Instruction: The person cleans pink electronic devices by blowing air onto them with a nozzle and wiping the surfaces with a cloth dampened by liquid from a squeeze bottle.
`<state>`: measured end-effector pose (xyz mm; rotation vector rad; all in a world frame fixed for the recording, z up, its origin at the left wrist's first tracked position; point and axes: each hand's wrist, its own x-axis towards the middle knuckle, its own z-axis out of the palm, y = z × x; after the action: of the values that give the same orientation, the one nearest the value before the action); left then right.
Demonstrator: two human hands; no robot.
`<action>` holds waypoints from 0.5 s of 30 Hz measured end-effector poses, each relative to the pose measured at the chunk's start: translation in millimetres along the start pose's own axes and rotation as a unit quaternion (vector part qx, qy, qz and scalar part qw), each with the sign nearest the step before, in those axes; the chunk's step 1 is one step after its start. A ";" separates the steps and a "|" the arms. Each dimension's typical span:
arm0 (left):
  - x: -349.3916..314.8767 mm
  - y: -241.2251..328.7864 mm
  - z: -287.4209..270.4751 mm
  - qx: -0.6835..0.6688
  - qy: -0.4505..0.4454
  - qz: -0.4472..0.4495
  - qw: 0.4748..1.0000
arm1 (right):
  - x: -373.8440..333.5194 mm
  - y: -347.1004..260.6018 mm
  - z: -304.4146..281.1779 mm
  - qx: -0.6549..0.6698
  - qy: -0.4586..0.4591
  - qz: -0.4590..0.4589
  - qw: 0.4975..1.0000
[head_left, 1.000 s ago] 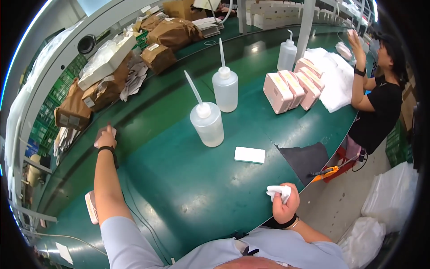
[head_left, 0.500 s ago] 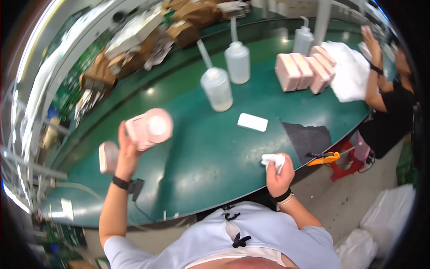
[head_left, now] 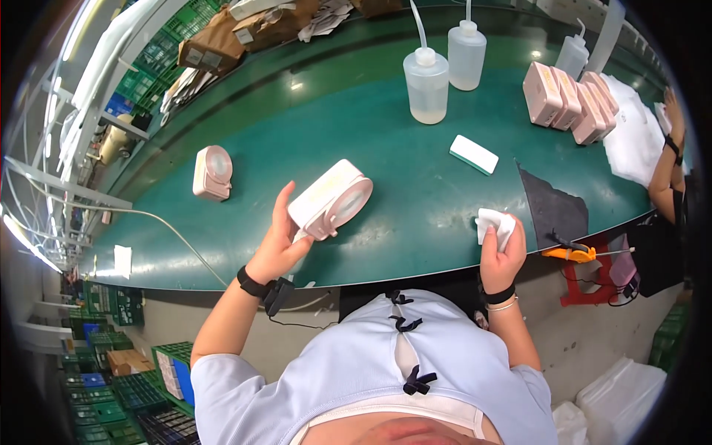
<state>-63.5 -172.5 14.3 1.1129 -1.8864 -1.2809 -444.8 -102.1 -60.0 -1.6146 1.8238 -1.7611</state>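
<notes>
My left hand (head_left: 276, 241) grips a pink box-shaped device (head_left: 331, 194) by its left end, with the fingers behind it and the thumb at its lower edge. A round, pale disc on the device's side faces right and toward me. In my right hand (head_left: 504, 256) is a folded white cloth (head_left: 492, 224), pinched above the table's near edge. A second pink device (head_left: 213, 173), with a similar round disc, stands on the green table (head_left: 282, 159) to the left. A white and green block (head_left: 473, 155) lies beyond my right hand.
Two squeeze bottles (head_left: 426, 93) stand at the far middle, a third (head_left: 572, 58) farther right. Several pink devices (head_left: 545, 95) are grouped beside white bags (head_left: 630, 137). A dark cloth (head_left: 555, 202) and an orange-handled tool (head_left: 575, 254) lie at the right edge. A co-worker's arm (head_left: 670, 148) shows far right.
My left hand has brought the pink device nearer the middle, in front of me, and turned it. My right hand still holds the white cloth. The whole view has shifted.
</notes>
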 end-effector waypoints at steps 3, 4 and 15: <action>-6.8 -1.0 -7.4 -0.044 0.004 -0.060 0.997 | 0.8 2.0 -4.0 0.015 -0.015 0.012 1.000; -7.4 4.1 -12.2 -0.035 0.000 -0.058 0.998 | 2.5 3.6 -5.5 0.032 -0.031 0.020 0.999; 63.3 93.2 21.8 0.353 0.026 -0.032 0.935 | 13.7 -35.8 9.9 0.323 -0.152 0.195 0.914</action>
<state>-140.1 -201.5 94.7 1.5424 -2.3566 -0.5750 -423.0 -109.2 -27.6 -1.0891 1.1383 -1.5771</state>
